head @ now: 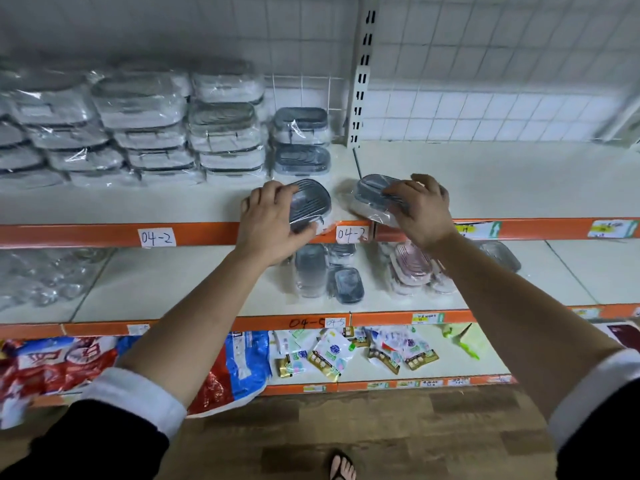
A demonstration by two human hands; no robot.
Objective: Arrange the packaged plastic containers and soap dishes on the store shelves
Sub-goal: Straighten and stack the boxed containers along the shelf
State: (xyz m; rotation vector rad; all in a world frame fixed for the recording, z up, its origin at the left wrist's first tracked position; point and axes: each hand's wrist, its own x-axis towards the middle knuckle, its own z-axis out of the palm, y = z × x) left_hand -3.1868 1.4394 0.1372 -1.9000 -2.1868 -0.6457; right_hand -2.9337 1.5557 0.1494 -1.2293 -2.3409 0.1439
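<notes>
Head view: both hands work at the front edge of the upper shelf [485,181], each on 1 wrapped dish.
Landmark: upright post [362,81] at the back of that shelf.
Left hand [266,223]: fingers curled over the left soap dish [310,206], gripping it. The dish lies flat, forward and left of the post.
Right hand [420,209]: grips the right soap dish [372,195] from above. The dish is tilted, forward and just right of the post, and its wrap overhangs the orange rail.
2-dish stack [300,143]: just left of the post, at the back. It holds the same grey type, so it is judged the intended destination.
Container stacks [138,126]: further left of the post, packed in rows. This suggests like goods are grouped together.
Loose dishes [346,282]: 1 shelf down, below the post, grey and pink mixed. Judged to be stock not yet sorted.
Step judged: 2 dishes brought up together, to be squared and stacked.
Risk: slick wrap and a tilted dish near the edge could slip.
</notes>
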